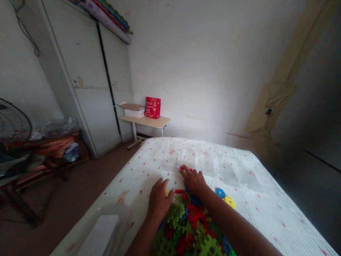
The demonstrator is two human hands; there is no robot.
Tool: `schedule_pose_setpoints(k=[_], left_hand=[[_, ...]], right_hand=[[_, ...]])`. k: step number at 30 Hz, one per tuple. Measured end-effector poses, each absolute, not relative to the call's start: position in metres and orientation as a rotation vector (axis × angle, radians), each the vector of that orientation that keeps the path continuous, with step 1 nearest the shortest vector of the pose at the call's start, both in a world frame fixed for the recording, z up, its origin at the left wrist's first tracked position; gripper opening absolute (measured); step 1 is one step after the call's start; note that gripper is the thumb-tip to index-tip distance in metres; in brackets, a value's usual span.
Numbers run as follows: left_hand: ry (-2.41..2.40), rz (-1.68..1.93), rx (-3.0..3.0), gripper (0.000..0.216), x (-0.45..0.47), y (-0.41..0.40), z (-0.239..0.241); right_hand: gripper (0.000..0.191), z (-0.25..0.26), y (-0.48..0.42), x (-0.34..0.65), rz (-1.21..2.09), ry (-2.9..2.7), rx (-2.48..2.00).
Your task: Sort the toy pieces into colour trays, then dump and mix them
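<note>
Interlocking plastic building pieces in red, green, yellow and blue form a pile [195, 222] at the table's near edge, between my forearms. My left hand [160, 199] is at the pile's far left side, with a yellow piece [166, 192] between thumb and fingers. A red strip-like piece [179, 191] lies by that thumb's tip. Reaching farther forward, my right hand [195, 182] has its fingers closed down on a small red piece [182, 168], partly hidden, at the near edge of the clear plastic trays [206, 163]. A blue gear-shaped piece [220, 193] and a yellow one [229, 202] lie right of the pile.
More clear trays [236, 172] extend right on the striped tablecloth [133, 170]. At front left, a clear container [121, 213] surrounds a white card [98, 234]. Beyond, a small desk [157, 122] bears a box [134, 112] and red bag [152, 107]. A fan [13, 122] stands left.
</note>
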State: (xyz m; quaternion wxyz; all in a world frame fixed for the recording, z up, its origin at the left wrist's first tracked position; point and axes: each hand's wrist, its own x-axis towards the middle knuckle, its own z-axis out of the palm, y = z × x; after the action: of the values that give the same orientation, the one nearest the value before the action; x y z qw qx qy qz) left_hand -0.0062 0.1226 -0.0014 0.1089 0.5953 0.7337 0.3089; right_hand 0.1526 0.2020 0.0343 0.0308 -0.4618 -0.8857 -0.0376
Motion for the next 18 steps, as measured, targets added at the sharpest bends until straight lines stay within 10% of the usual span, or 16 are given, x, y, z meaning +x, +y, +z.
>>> schedule_pose_setpoints(k=[18], left_hand=[[1.754, 0.980, 1.759, 0.047, 0.012, 0.112, 0.012]], right_hand=[[0.048, 0.028, 0.218, 0.143, -0.066, -2.705, -1.427]])
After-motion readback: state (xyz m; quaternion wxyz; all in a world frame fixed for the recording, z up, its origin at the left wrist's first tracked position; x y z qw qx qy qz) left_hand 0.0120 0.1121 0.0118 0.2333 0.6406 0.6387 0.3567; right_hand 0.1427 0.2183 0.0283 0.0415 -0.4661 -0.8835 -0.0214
